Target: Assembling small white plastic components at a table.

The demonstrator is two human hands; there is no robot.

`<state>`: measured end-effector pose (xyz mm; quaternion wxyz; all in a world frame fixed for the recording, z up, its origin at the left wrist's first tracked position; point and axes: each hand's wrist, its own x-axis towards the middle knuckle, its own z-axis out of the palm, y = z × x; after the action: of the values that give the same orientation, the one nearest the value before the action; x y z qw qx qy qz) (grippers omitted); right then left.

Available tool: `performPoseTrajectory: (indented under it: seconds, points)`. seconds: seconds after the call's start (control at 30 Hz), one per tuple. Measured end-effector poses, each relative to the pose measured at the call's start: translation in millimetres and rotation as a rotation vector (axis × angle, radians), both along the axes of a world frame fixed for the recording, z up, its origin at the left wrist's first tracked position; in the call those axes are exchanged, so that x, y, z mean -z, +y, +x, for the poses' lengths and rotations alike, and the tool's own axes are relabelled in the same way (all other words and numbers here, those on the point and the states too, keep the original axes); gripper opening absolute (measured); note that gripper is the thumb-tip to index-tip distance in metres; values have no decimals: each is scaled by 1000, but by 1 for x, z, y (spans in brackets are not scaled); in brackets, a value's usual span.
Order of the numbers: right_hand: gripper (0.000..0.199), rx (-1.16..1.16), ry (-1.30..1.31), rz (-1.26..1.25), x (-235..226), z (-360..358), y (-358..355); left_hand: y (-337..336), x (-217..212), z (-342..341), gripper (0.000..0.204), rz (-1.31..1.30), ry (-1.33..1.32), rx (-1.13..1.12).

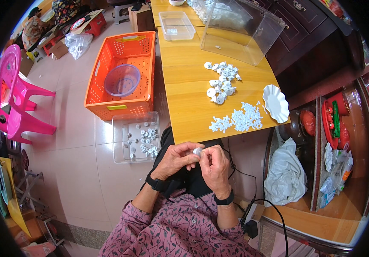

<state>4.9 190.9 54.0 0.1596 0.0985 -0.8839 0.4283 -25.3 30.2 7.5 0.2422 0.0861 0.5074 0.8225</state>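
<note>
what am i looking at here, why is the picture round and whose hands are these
One picture, taken by a wide fisheye camera worn on a person's head, looking down; that lens bends the edges. The left hand and right hand are the wearer's own, bare, pinching a small white plastic part between them. On the yellow wooden table lie a pile of tiny white pieces, a cluster of larger white round parts, a white scalloped dish and clear plastic boxes. On the floor sit a clear tray of similar parts and an orange plastic crate.
</note>
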Motion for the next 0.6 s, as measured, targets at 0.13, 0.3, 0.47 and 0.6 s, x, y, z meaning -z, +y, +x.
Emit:
performPoseTrajectory:
  seconds: [0.13, 0.3, 0.47, 0.6]
  points:
    - [14, -14, -12, -24, -3, 1, 0, -2, -1, 0, 34, 3, 4, 9]
    - [13, -2, -9, -10, -4, 2, 0, -3, -2, 1, 37, 39, 6, 29]
    - [12, -21, 24, -16, -1, 2, 1, -5, -2, 0, 37, 16, 16, 32]
    - [12, -30, 11, -21, -3, 3, 0, -6, -3, 0, 37, -1, 18, 30]
